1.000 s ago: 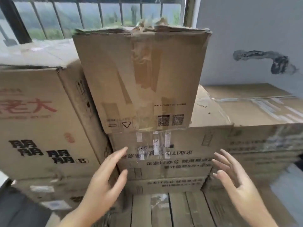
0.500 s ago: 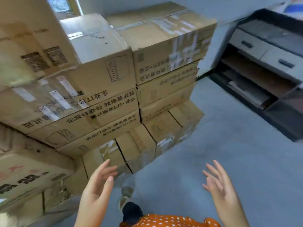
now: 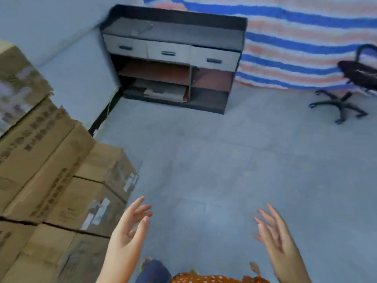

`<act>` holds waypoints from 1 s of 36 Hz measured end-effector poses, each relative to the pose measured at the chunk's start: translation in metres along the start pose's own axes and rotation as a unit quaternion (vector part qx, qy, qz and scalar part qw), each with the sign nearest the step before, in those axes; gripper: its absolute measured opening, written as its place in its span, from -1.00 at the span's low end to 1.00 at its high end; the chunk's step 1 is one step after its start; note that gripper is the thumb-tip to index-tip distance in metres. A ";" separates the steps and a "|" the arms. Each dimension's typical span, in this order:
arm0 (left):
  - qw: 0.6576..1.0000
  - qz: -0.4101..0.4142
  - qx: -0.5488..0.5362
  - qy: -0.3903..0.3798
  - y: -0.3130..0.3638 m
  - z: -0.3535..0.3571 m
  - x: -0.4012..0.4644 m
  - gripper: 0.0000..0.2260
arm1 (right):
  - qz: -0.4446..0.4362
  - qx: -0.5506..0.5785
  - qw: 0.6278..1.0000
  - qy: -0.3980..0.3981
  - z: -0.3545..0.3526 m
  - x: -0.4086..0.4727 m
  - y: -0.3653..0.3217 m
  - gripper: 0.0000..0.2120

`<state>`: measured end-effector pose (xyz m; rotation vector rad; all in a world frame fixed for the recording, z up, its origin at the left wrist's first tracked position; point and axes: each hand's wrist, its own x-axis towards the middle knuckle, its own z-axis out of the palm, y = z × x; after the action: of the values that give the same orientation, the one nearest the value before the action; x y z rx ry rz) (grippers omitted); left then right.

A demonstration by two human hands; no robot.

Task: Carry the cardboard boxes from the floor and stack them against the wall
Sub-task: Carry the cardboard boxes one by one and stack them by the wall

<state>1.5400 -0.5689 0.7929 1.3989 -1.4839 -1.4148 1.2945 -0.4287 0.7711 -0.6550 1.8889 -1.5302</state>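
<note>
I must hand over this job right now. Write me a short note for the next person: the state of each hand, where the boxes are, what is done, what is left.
Left hand: open, fingers spread, nothing in its grip.
Right hand: open, fingers spread, holding nothing.
Boxes: the stacked cardboard boxes stand at the left of the view, several layers high, along the wall.
Done: that stack is built; no box is being carried.
Left: the floor in view shows no loose box. Only a drawer cabinet and an office chair stand there. Look outside this view for any remaining boxes before you stop.
</note>
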 end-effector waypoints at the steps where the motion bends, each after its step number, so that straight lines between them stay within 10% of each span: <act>1: 1.000 0.005 0.006 -0.026 0.004 0.014 0.009 -0.71 | 0.011 0.005 0.999 0.030 -0.011 0.001 0.004 -0.24; 7: 0.985 0.028 0.040 -0.166 0.024 0.096 0.064 -0.65 | 0.062 0.029 0.980 0.188 -0.054 0.004 0.019 -0.65; 36: 0.847 0.117 0.101 -0.508 0.160 0.481 0.292 -0.35 | 0.138 0.113 0.820 0.544 -0.182 0.231 -0.015 -0.56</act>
<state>0.9818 -0.7438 0.7847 0.4549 -2.3954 -1.9925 1.0034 -0.4731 0.7768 0.7817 2.3093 -2.0720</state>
